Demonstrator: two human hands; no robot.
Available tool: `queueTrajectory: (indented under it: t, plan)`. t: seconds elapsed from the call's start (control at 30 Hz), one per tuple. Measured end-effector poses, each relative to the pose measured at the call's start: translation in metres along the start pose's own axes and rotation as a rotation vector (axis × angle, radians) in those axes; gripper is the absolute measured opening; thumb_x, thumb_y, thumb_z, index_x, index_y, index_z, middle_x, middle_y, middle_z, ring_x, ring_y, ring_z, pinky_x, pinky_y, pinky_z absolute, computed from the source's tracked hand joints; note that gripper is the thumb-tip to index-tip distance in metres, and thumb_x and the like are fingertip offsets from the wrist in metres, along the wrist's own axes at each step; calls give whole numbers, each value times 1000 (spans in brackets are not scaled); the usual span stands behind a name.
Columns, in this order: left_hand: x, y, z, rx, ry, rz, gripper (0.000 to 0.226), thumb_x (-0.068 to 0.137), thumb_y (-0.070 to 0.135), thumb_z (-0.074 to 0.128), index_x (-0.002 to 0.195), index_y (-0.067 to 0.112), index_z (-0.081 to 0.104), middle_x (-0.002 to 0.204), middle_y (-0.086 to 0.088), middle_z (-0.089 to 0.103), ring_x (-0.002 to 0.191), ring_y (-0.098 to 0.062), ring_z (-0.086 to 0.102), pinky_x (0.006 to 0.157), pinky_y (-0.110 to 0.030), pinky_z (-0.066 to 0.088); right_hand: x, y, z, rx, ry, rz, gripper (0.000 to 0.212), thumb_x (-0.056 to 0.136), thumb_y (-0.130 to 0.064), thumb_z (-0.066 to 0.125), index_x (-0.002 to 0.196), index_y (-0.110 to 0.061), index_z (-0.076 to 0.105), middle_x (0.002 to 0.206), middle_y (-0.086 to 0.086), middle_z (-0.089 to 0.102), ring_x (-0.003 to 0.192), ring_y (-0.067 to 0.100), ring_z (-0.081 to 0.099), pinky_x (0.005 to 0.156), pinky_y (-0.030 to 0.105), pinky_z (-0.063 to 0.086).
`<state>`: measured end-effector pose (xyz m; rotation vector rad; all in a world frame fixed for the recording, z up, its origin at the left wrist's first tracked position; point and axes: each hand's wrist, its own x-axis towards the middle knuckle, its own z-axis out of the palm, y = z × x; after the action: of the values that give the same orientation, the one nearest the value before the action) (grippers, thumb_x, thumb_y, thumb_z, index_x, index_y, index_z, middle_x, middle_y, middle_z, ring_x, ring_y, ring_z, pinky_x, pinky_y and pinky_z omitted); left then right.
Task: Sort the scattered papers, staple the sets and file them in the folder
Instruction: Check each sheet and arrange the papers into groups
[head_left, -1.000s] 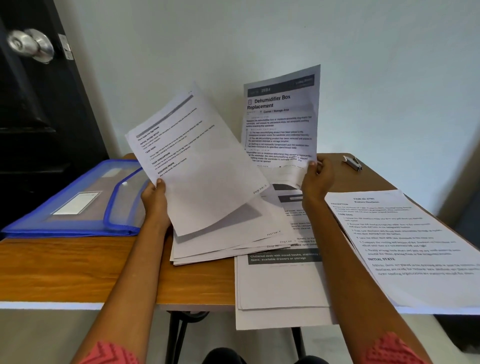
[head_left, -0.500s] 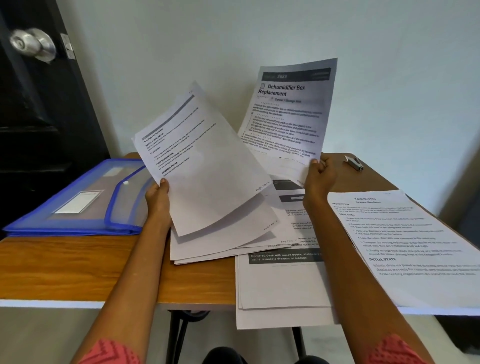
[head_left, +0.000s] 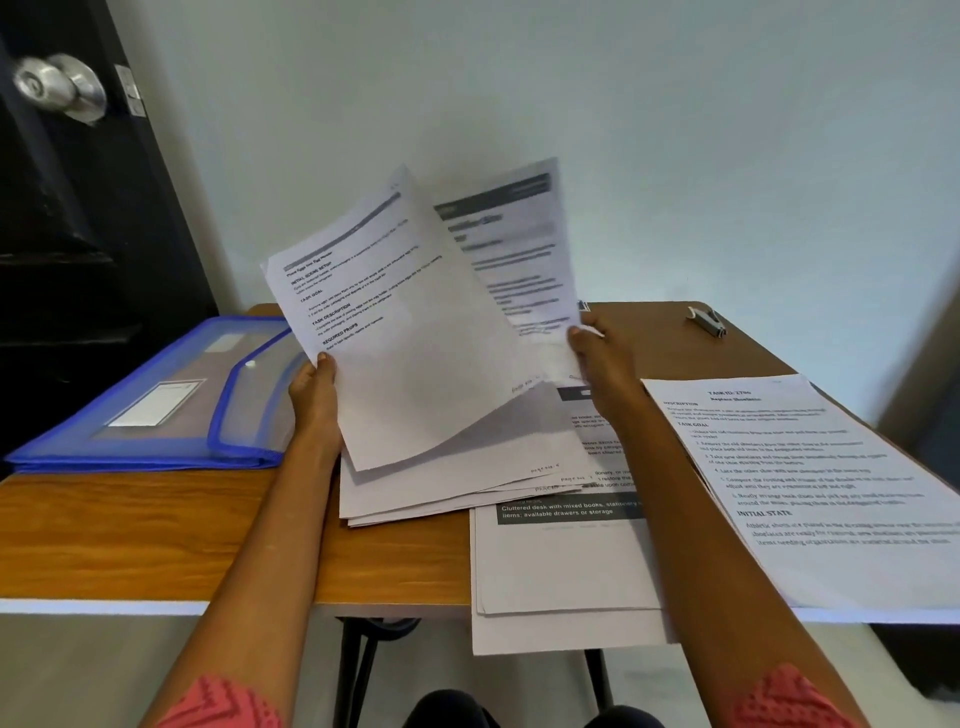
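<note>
Wood desk (head_left: 156, 530) holds everything, pushed against a pale wall, with a dark door (head_left: 78, 218) and its metal knob (head_left: 60, 88) at far left. Left hand (head_left: 314, 400) grips the left edge of a fanned sheaf (head_left: 415, 364), thumb on the front of the top sheet, other fingers behind and hidden; the top sheet is tilted up toward the camera while the lower sheets of the sheaf sag onto the desk. Right hand (head_left: 597, 353) pinches the bottom corner of one page (head_left: 519, 260), which is blurred, held upright just behind and right of the sheaf's top sheet and partly overlapped by it. Under the right forearm lies a centre stack (head_left: 561, 571), print facing up, its near end hanging over the front edge of the desk; the sheaf's lower sheets overlap its top left part. Right stack (head_left: 831, 493) lies flat on the right side of the desk, angled, touching or overlapping the centre stack's edge, cannot tell which. Blue folder (head_left: 156, 405) with a clear front and snap flap lies flat on the left of the desk, flap down, just beside the left hand. Stapler (head_left: 709, 321), small and grey, sits at the far right corner of the desk, well apart from both hands. Red patterned sleeves (head_left: 223, 701) show at bottom.
</note>
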<state>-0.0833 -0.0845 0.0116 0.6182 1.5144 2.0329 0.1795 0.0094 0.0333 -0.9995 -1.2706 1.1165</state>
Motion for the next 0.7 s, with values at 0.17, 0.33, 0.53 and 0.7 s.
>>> queueTrajectory:
  t: [0.17,0.33,0.53,0.7]
  plan:
    - [1,-2,2,52,-97,-12,41,92,17,56,131,7,47,126,-12,56,113,-27,55,83,-31,50,-10,-3,8,-6,-350,79,16,96,-15,48,96,-17,64,96,8,68,81,22,65,72,32,53]
    - [4,-9,3,166,-72,37,49,87,-1,59,133,4,44,131,-14,54,119,-28,52,91,-32,45,-4,10,2,-544,-92,-28,27,95,-29,52,100,-4,62,97,16,67,70,20,60,71,32,52]
    - [4,-12,1,206,-27,82,39,89,-1,55,128,3,49,131,-15,54,118,-29,52,88,-29,44,-2,15,-11,-852,-149,180,44,76,-40,74,92,0,67,84,11,71,76,25,69,82,40,56]
    - [2,-13,2,191,1,104,37,91,0,52,128,2,50,131,-15,54,119,-29,52,89,-30,44,-5,7,-7,-664,-258,271,32,73,-19,79,92,2,64,83,11,66,71,22,60,81,34,54]
